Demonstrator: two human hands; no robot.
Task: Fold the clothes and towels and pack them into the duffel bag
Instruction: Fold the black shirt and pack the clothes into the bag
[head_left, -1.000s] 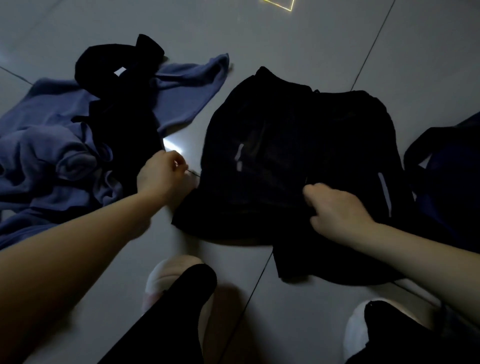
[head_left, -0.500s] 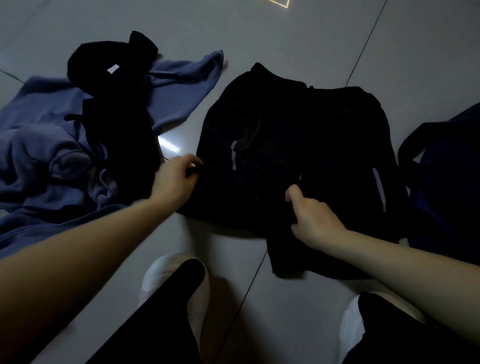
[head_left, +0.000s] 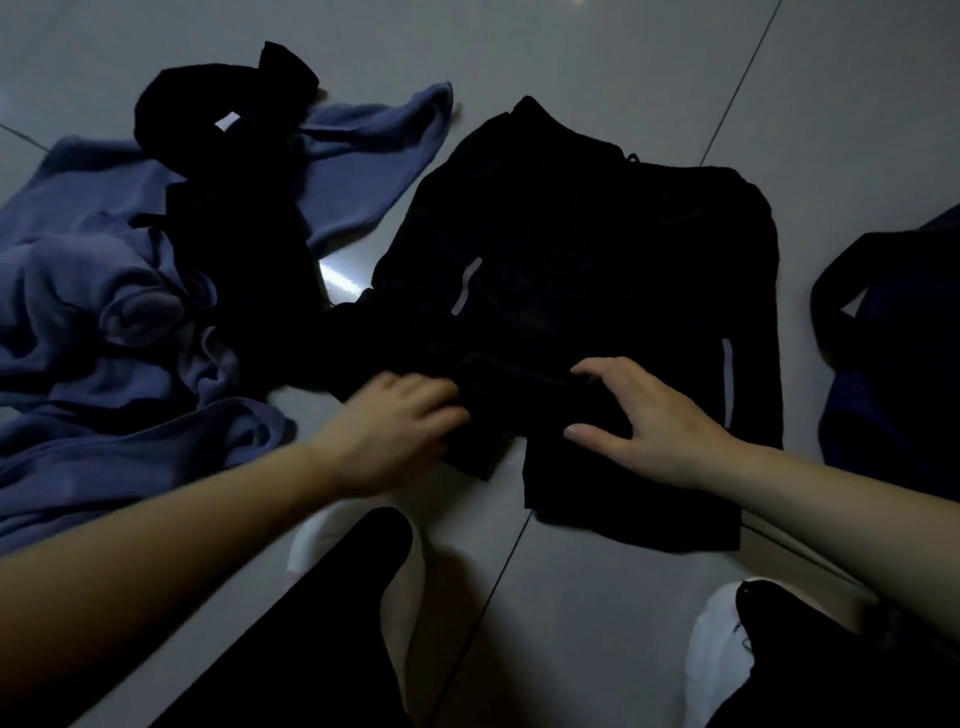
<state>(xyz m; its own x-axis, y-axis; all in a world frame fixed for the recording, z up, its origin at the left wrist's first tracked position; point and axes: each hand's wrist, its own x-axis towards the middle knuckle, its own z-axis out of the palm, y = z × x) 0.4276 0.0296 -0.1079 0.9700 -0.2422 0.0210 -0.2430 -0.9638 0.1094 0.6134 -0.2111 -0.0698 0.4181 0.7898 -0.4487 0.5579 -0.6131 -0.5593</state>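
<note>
A black jacket (head_left: 597, 270) lies spread mid-floor (head_left: 857, 104). The left hand (head_left: 395, 421) grips a folded-in sleeve, fingers curled into the cloth; the right hand (head_left: 639, 415) presses flat, fingers spread. A dark duffel bag (head_left: 898, 353) sits at the floor's right edge.

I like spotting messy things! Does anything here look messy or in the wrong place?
Yes. The blue towels lie crumpled on the grey tiled floor, with another black garment dumped across them, unfolded. Only the black jacket with reflective strips is laid out flat. Nothing looks torn or spilled.
</note>
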